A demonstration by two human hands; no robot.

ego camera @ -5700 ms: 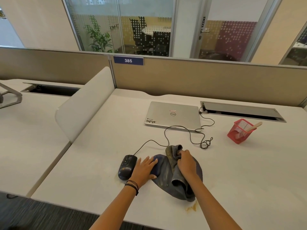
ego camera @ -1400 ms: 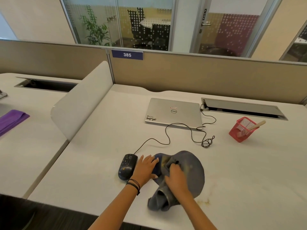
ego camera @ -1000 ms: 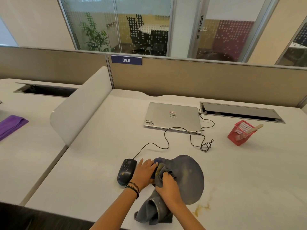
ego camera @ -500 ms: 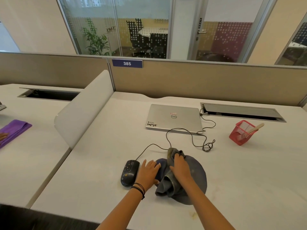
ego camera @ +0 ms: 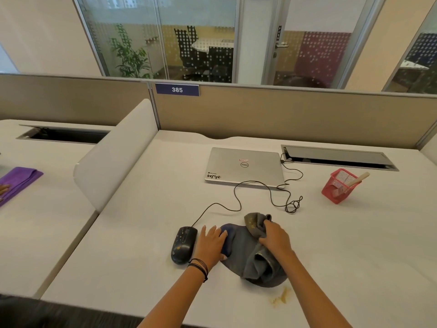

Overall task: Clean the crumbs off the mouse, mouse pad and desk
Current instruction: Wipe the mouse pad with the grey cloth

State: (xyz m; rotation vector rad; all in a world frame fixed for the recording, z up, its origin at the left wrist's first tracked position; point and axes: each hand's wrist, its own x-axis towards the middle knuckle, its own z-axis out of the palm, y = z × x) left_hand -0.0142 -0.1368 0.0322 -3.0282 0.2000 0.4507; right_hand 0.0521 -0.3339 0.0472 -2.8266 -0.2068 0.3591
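From the head view, my right hand [ego camera: 274, 237] had its fingers curled round a bunched grey cloth [ego camera: 257, 259], pressing it onto the round mouse pad [ego camera: 233, 240]. My left hand [ego camera: 211, 245] lay flat with straight fingers on the pad's 9 o'clock edge, gripping nothing and only pinning it down.

To do this wipe well, I judged I should drag the cloth in one direction towards the near edge with a fresh fold down. The fold at my fingertips already looked yellow with debris. My left palm needed to bear down so the pad did not slide.

The mouse [ego camera: 184, 245] sat just beside my left hand at its 9 o'clock, speckled and not touched. Yellowish crumbs [ego camera: 280, 299] lay on the desk [ego camera: 354, 245] at 6 o'clock from my right hand, just past the pad's near rim. The closed laptop [ego camera: 244, 166] lay well apart at 12 o'clock.
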